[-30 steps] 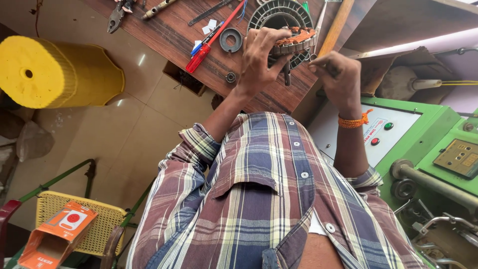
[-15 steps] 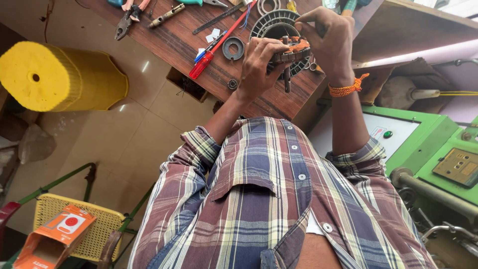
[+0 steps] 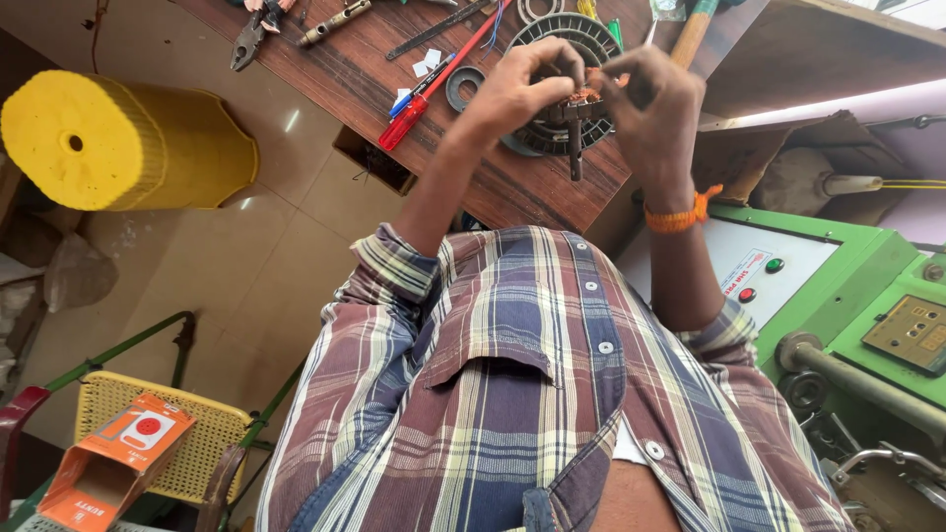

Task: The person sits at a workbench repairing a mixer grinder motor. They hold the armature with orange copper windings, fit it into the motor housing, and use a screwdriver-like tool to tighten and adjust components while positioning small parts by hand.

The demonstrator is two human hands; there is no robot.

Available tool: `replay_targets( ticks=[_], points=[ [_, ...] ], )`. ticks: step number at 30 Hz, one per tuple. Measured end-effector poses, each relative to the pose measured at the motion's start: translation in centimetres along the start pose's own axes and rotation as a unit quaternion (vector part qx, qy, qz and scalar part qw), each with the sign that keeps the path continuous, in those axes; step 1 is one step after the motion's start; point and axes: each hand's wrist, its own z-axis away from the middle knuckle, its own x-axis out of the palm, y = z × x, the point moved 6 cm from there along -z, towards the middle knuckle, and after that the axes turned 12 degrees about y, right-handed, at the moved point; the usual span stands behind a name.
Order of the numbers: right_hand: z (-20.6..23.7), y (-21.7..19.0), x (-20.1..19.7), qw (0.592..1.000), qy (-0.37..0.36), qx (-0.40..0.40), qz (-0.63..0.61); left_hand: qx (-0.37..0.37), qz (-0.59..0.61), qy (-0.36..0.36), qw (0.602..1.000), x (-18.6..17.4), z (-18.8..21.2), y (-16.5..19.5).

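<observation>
I see the stator (image 3: 570, 99), a ribbed metal ring with copper windings, held over the bench (image 3: 512, 187) by 2 hands: left hand (image 3: 517, 89) and right hand (image 3: 650, 103) both clamped on it. It looks heavy and stiff with fragile wire, so I'd hold the rim. A red screwdriver (image 3: 419, 94) lies left of the left hand

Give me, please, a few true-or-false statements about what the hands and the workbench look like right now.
1. Both hands hold a dark round motor part above the wooden bench. True.
2. The right hand wears a glove. False: it is bare, with an orange band at the wrist.
3. A red screwdriver lies on the bench beside the left hand. True.
4. The yellow stool stands on the bench. False: it is on the floor.
</observation>
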Motion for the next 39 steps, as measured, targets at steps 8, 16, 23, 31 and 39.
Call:
replay_targets(
  ticks=[8,16,23,31,39],
  points=[
    [4.9,-0.4,2.0,0.989,-0.021,0.146,-0.01,-0.021,-0.006,-0.143,0.989,-1.1,-0.3,-0.8],
    [6.8,2.4,2.4,0.993,-0.014,0.112,-0.017,0.131,-0.065,-0.115,0.982,-1.5,0.1,0.8],
    [6.6,3.8,-2.0,0.996,0.039,0.077,0.004,0.264,-0.275,0.182,0.906,1.1,5.0,1.5],
    [1.7,1.5,-1.7,0.995,-0.022,-0.082,0.043,0.274,-0.317,0.246,0.874,1.4,6.0,0.9],
    [-1.4,2.3,1.3,0.994,-0.022,-0.098,0.05,0.269,-0.301,0.204,0.892,1.2,5.7,2.7]
  ],
)
